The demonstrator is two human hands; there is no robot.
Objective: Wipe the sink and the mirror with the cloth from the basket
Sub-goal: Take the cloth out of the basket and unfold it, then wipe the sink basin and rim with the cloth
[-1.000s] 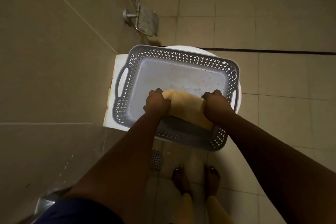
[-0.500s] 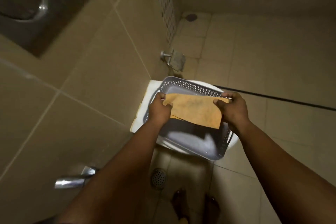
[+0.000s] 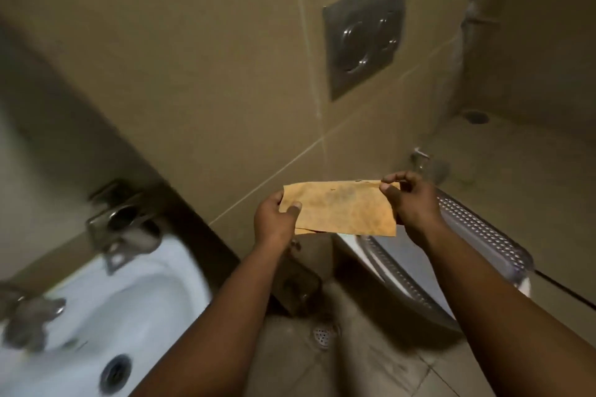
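The yellow cloth (image 3: 338, 211) is held spread in mid-air between both hands: its left edge is pinched by the left hand (image 3: 274, 222), thumb on the front face and fingers curled behind, and its top right corner is pinched by the curled fingertips of the right hand (image 3: 408, 200). The grey perforated basket (image 3: 477, 235) is seen below and right of the right-hand fingers, apart from the cloth. The white sink (image 3: 135, 309) is located well down and left of the left-hand fingers, blurred, with its drain (image 3: 115, 372) visible.

Orange cloth (image 3: 338, 207) (stained) spread flat.
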